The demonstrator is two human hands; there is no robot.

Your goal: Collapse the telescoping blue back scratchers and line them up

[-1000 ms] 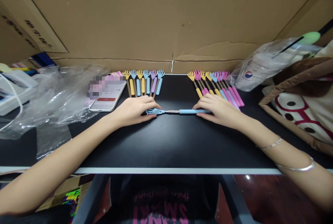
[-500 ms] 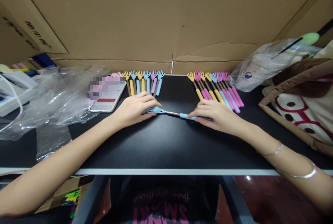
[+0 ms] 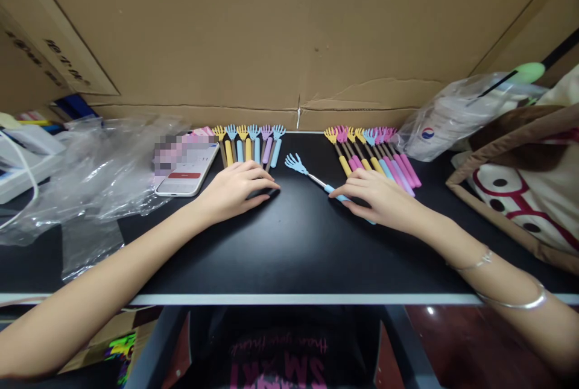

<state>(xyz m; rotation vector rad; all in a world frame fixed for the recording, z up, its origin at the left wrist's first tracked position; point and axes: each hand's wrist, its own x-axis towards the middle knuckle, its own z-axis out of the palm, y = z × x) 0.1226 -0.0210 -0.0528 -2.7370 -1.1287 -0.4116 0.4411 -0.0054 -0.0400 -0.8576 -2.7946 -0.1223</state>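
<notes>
My right hand grips the blue handle of a back scratcher, thumb and fingers closed round it. Its blue claw head points up and to the left, over the black table, with a metal rod between head and handle. My left hand rests on the table, fingers apart and holding nothing. Just beyond it lies a row of back scratchers in yellow, blue and purple, claws toward the back. Behind my right hand is a second row of back scratchers in yellow, pink, blue and purple.
A phone lies left of the left row, beside crumpled clear plastic bags. On the right stand a bagged cup and a cloth bag. A cardboard wall closes off the back.
My left hand has let go of the back scratcher's claw head. The head has swung up and to the right, away from that hand, while my right hand keeps the handle.
</notes>
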